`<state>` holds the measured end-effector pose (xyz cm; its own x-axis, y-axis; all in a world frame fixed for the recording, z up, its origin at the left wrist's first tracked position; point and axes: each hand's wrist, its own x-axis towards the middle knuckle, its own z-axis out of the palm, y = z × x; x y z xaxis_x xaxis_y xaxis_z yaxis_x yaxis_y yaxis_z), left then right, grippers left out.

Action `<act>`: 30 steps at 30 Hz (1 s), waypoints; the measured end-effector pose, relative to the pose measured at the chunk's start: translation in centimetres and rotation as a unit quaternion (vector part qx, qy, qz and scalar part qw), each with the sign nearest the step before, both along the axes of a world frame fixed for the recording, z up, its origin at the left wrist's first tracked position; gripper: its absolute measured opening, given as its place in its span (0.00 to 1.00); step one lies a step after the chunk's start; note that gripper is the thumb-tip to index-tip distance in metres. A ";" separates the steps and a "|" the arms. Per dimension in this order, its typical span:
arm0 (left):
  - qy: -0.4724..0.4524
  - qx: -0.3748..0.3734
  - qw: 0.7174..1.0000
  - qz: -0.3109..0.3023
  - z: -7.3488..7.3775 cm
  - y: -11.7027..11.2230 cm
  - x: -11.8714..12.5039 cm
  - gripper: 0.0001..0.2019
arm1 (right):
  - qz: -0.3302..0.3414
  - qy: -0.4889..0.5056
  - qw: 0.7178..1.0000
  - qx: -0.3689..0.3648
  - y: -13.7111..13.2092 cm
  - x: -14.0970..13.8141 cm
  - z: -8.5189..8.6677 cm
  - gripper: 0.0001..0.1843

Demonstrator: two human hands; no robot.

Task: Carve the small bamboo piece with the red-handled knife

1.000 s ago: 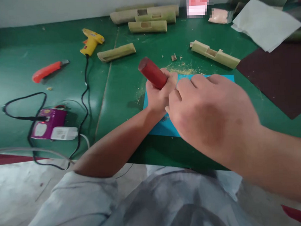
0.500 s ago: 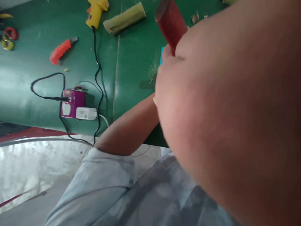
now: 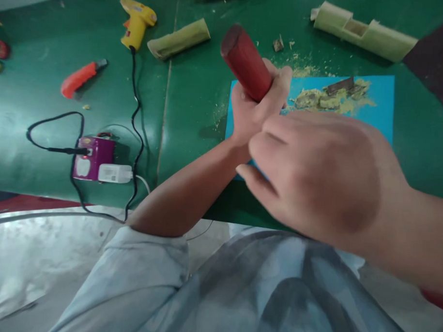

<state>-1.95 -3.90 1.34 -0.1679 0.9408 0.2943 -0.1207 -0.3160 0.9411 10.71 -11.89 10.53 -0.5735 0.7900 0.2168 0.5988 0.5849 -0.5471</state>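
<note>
My left hand [image 3: 248, 112] is wrapped round a thick red stick [image 3: 247, 63] with a dark flat end, which tilts up and to the left. The stick's lower end is hidden by the hand. My right hand [image 3: 312, 167] is closed, back of the hand towards me, close in front of the left wrist. Its curled fingers hide whatever may be in them. Below both hands lies a blue sheet [image 3: 382, 102], with pale shavings [image 3: 328, 101] and dark flat pieces [image 3: 340, 87] on it.
A notched bamboo tube [image 3: 369, 37] lies at upper right beside a dark flat object [image 3: 432, 62]. On the green table [image 3: 190, 109] are another bamboo piece [image 3: 180, 39], a yellow glue gun [image 3: 138, 23], an orange cutter [image 3: 82, 79], and a purple power box [image 3: 97, 156] with cables.
My right hand has dropped away from the camera, down towards my left wrist. The blue sheet and notched bamboo tube now show. My left hand still grips the red stick.
</note>
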 end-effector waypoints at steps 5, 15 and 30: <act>0.022 0.048 0.998 0.018 -1.6 0.8 -0.1 0.23 | -0.089 -0.140 0.976 0.144 2.3 3.0 -3.5 0.13; 0.047 0.034 0.998 0.029 -2.4 0.8 -0.6 0.28 | -0.081 -0.164 0.981 0.064 3.6 3.2 -8.5 0.12; -0.019 0.030 0.999 0.026 -2.3 1.3 -1.0 0.30 | -0.074 -0.092 0.992 0.040 4.3 2.7 -10.3 0.09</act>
